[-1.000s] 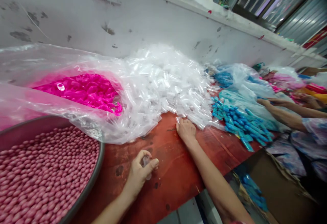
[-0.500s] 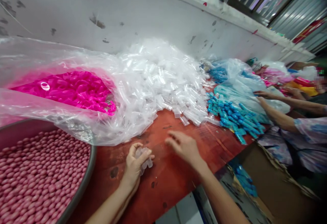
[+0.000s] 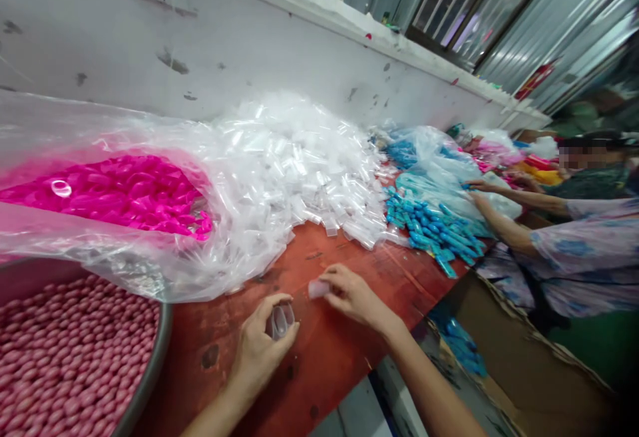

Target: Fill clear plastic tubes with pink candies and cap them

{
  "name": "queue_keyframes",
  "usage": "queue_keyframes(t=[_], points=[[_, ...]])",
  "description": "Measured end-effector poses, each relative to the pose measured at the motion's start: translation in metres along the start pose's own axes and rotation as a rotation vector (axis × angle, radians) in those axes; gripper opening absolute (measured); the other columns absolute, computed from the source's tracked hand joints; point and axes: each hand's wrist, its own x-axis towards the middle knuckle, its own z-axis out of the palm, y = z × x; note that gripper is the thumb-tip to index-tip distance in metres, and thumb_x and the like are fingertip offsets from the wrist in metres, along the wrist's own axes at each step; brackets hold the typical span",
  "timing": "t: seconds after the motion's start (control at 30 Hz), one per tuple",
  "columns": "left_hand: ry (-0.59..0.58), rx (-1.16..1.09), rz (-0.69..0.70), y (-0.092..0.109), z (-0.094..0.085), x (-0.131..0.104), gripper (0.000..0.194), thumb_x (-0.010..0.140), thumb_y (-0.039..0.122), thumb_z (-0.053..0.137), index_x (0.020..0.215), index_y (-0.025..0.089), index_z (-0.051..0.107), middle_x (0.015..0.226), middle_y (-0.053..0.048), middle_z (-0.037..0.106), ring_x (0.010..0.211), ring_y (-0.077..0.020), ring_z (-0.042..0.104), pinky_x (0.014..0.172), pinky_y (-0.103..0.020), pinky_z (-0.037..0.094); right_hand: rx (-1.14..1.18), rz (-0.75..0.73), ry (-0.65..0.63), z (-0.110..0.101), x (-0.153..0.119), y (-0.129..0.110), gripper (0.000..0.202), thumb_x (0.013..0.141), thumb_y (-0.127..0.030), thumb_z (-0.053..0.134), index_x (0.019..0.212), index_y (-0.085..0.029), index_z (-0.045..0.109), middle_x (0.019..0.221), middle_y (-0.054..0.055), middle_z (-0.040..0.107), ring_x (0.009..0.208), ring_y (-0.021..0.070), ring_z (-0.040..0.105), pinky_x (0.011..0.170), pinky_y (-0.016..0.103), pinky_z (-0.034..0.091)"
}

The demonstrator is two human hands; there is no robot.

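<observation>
Several small clear plastic pieces [image 3: 281, 320] are gripped between the thumb and fingers of my left hand [image 3: 262, 344], with their open ends facing up. To its right, my right hand [image 3: 349, 296] pinches one clear plastic piece [image 3: 318, 289] by its end. Both hands are over the red tabletop [image 3: 319, 344]. Beyond them lies a large heap of clear plastic pieces [image 3: 299, 164], partly on a clear bag.
A tub [image 3: 167, 330] of pink beads [image 3: 74, 357] stands at the lower left. Behind it an open bag holds bright pink pieces [image 3: 124, 191]. Blue wrapped pieces [image 3: 429, 227] lie at right, near another person's arms [image 3: 509, 224]. An open cardboard box [image 3: 519, 337] sits below the edge.
My right hand, whose fingers were apart, now pinches a clear piece. The pieces in my left hand are turned with their openings up. The view has shifted a little to the right.
</observation>
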Motion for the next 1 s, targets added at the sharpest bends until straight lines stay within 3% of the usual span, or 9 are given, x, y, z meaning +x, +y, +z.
queue_keyframes(t=[0.07,0.17,0.33,0.47,0.63,0.7,0.83,0.93,1.0], points=[[-0.064,-0.041,0.015,0.002,0.002,-0.002,0.036,0.067,0.023,0.064,0.102,0.024,0.059,0.101,-0.003,0.066,0.091,-0.021,0.061,0.082,-0.031,0.045,0.263,-0.075,-0.094,0.002,-0.011,-0.028,0.036,0.071,-0.013,0.055,0.105,-0.021,0.057,0.098,0.004,0.057,0.081,0.013,0.055,0.073,0.024,0.045],[-0.139,-0.106,-0.002,0.006,0.002,-0.007,0.045,0.063,0.025,0.07,0.107,0.024,0.058,0.108,-0.005,0.064,0.098,-0.0231,0.058,0.086,-0.033,0.043,0.582,0.035,-0.099,0.013,-0.021,-0.051,0.037,0.069,-0.017,0.061,0.106,-0.02,0.054,0.085,0.0,0.058,0.07,0.0111,0.054,0.064,0.022,0.044],[-0.108,-0.242,-0.112,0.011,-0.009,-0.013,0.055,0.057,0.027,0.075,0.108,0.021,0.056,0.104,-0.006,0.063,0.094,-0.0232,0.058,0.083,-0.032,0.044,0.877,0.133,-0.078,0.039,-0.024,-0.05,0.035,0.071,-0.027,0.064,0.103,-0.02,0.053,0.084,0.001,0.057,0.074,0.0128,0.055,0.069,0.025,0.045],[-0.167,-0.439,-0.139,0.019,-0.02,-0.018,0.063,0.059,0.027,0.074,0.116,0.021,0.049,0.097,-0.004,0.063,0.089,-0.0212,0.059,0.081,-0.031,0.045,0.932,0.072,-0.034,0.047,-0.02,-0.049,0.051,0.06,-0.036,0.074,0.104,-0.022,0.053,0.101,0.005,0.056,0.093,0.0183,0.054,0.083,0.032,0.044],[-0.354,-0.678,-0.078,0.024,-0.028,-0.021,0.081,0.059,0.04,0.073,0.129,0.019,0.038,0.095,-0.007,0.063,0.096,-0.0246,0.057,0.086,-0.034,0.041,0.864,-0.075,-0.261,0.039,-0.017,-0.062,0.087,0.049,-0.052,0.074,0.125,-0.024,0.044,0.137,0.011,0.033,0.127,0.0286,0.03,0.102,0.043,0.028],[-0.353,-0.803,-0.113,0.022,-0.029,-0.021,0.088,0.062,0.051,0.067,0.134,0.019,0.029,0.096,-0.009,0.063,0.095,-0.0252,0.057,0.084,-0.034,0.042,0.819,-0.106,-0.304,0.039,-0.018,-0.066,0.094,0.051,-0.057,0.071,0.132,-0.025,0.036,0.141,0.011,0.028,0.131,0.0286,0.022,0.104,0.045,0.021],[-0.26,-0.918,-0.228,0.016,-0.031,-0.02,0.092,0.067,0.064,0.053,0.139,0.021,0.015,0.088,-0.008,0.064,0.084,-0.0228,0.06,0.075,-0.034,0.045,0.771,-0.145,-0.267,0.055,-0.018,-0.07,0.094,0.062,-0.054,0.067,0.138,-0.023,0.021,0.144,0.013,0.022,0.131,0.0274,0.02,0.105,0.046,0.019],[-0.229,-0.847,-0.297,0.016,-0.034,-0.02,0.089,0.064,0.068,0.052,0.136,0.022,0.026,0.081,-0.007,0.065,0.073,-0.0216,0.061,0.065,-0.032,0.047,0.733,-0.158,-0.228,0.064,-0.023,-0.078,0.106,0.06,-0.045,0.072,0.141,-0.02,0.007,0.143,0.015,0.023,0.129,0.0276,0.027,0.104,0.043,0.024],[-0.184,-0.748,-0.312,0.019,-0.032,-0.018,0.082,0.062,0.067,0.055,0.13,0.023,0.04,0.076,-0.005,0.065,0.069,-0.0208,0.061,0.063,-0.032,0.047,0.724,-0.156,-0.188,0.062,-0.028,-0.086,0.112,0.057,-0.04,0.074,0.14,-0.02,0.002,0.139,0.013,0.03,0.122,0.0259,0.038,0.099,0.04,0.033]])
